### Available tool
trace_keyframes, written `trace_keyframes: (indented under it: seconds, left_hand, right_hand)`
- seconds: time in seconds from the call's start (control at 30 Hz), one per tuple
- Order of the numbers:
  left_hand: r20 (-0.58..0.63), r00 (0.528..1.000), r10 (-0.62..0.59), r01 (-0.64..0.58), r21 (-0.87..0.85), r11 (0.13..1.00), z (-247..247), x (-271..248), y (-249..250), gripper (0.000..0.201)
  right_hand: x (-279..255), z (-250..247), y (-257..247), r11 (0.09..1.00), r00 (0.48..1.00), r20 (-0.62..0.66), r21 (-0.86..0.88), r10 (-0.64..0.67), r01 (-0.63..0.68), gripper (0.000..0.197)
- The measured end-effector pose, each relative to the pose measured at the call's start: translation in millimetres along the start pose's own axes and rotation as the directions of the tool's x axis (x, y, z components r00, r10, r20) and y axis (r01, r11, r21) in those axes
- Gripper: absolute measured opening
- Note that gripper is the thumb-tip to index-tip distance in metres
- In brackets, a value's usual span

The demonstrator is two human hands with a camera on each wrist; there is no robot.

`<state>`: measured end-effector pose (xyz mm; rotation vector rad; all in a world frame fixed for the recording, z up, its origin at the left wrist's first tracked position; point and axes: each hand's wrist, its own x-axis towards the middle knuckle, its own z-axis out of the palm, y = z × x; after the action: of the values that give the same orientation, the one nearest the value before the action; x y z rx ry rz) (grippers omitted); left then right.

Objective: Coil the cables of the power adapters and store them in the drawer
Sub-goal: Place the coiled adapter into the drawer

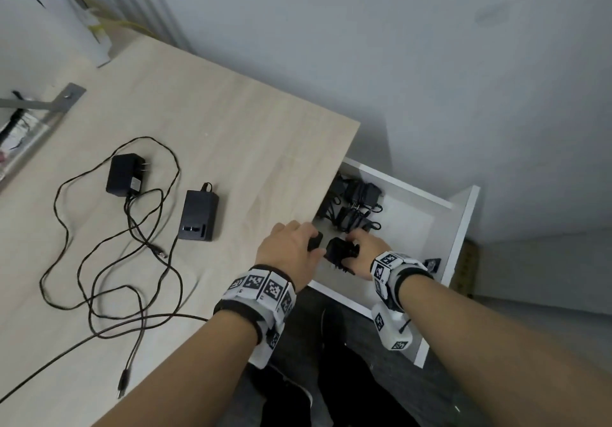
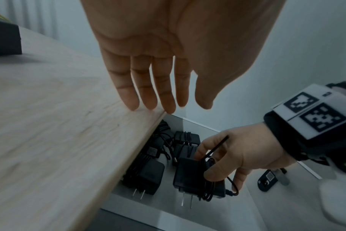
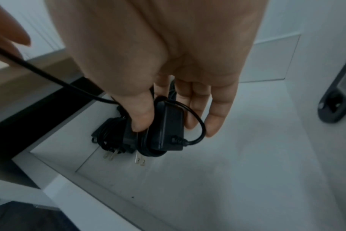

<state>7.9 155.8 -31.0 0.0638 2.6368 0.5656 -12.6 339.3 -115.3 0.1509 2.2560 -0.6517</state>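
Off to the far side of the left hand (image 1: pixel 291 247), on the wooden desk (image 1: pixel 212 121), lie the adapters not yet stored: a black plug adapter (image 1: pixel 127 174) with its loose cable (image 1: pixel 99 261) sprawling in open loops toward the desk's near edge, and just beside it a flat black power brick (image 1: pixel 198 214). The left hand itself hovers at the desk edge above the open drawer (image 1: pixel 463 227); in the left wrist view its fingers (image 2: pixel 146 87) are straight and relaxed, holding nothing.

Just beyond its fingertips, under the desk edge, several wrapped adapters (image 1: pixel 359 206) already sit at the back of the drawer. Beside them, the right hand (image 1: pixel 367 251) pinches a coiled adapter (image 3: pixel 166 125) between thumb and fingers, low over the drawer floor with its prongs pointing toward the drawer's near side. A stray cable tail (image 3: pixel 39 73) runs from under the thumb up toward the left hand, and a short loop bulges by the little finger. To the right of that hand, a small dark device (image 3: pixel 338 96) lies on the drawer floor.

The likely trouble is the wrap springing open: the tail is not tucked, so letting go now could let the turns loosen and spill over the neighbours. The free tail might also snag on the left hand or get caught at the desk edge when the drawer shuts.
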Motion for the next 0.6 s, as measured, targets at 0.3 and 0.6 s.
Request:
trace_keyframes:
  seconds: [0.3, 0.6]
  left_hand:
    - [-0.050, 0.985, 0.163, -0.157, 0.094, 0.983, 10, -3, -12, 0.030]
    - [-0.016, 0.991, 0.130, -0.129, 0.075, 0.989, 7, -7, -12, 0.033]
  right_hand:
    - [23, 20, -4, 1.000, 1.000, -0.025, 0.009, 0.010, -0.009, 0.052]
    - [15, 16, -11, 0.996, 0.995, -0.095, -0.083, 0.038, -0.046, 0.049]
